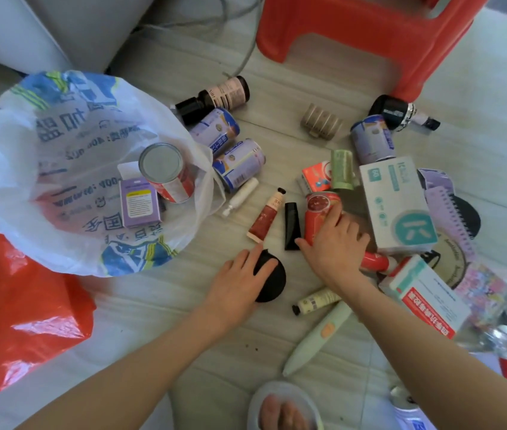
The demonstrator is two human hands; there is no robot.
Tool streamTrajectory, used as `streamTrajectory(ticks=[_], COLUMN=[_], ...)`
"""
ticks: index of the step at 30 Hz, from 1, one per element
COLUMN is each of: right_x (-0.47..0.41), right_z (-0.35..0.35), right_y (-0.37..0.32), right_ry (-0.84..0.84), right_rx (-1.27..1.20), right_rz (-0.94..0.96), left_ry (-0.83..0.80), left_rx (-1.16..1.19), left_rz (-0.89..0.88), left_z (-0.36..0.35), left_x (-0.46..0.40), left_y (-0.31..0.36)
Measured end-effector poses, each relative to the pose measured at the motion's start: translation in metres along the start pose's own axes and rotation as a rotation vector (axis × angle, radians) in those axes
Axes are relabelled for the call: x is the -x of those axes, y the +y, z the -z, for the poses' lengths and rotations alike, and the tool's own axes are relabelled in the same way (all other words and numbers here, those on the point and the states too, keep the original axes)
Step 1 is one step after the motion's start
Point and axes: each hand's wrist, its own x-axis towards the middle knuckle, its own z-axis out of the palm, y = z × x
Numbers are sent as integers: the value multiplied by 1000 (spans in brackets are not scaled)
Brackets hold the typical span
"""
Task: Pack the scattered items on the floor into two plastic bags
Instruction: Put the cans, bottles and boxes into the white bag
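White bag: thin crinkly white plastic bag [29, 169] with blue print, mouth spread wide on the floor [165, 308], upper left of the mess
Inside it: a red can [168, 175] with a shiny metal top, plus a purple box [140, 203] lying just beside it
Red bag: glossy red plastic bag [13, 302], flat and wrinkled, tucked partly under the white one
Left hand [236, 280]: fingers laid over a round black disc [269, 277], matte; can't tell if it's actually gripping or only resting
Right hand [336, 240]: fingers curled around a second red can [317, 215] lying on its side
Loose stuff: three lavender cans [240, 164] lying on the floor, a dark brown bottle [215, 99], a red tube [266, 215] and a black tube [292, 226] side by side, white-and-teal box [398, 203] on the right
Background: red plastic stool [370, 29], smooth and moulded
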Motion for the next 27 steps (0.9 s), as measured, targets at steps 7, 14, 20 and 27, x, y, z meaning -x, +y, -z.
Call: streamTrajectory(ticks=[7, 14, 20, 27], right_x=[-8, 41, 87, 71], right_z=[7, 25, 68, 100], right_y=[-7, -24, -79, -179], right_ry=[-73, -82, -330, -350], right_rx=[-83, -299, -725, -765], right_rz=[-64, 142, 200, 356], left_ry=[5, 402, 591, 625], left_rx=[376, 358, 119, 105], left_rz=[205, 383, 664, 939], left_z=[10, 29, 52, 62], left_x=[25, 92, 113, 104], left_y=[-19, -58, -102, -161])
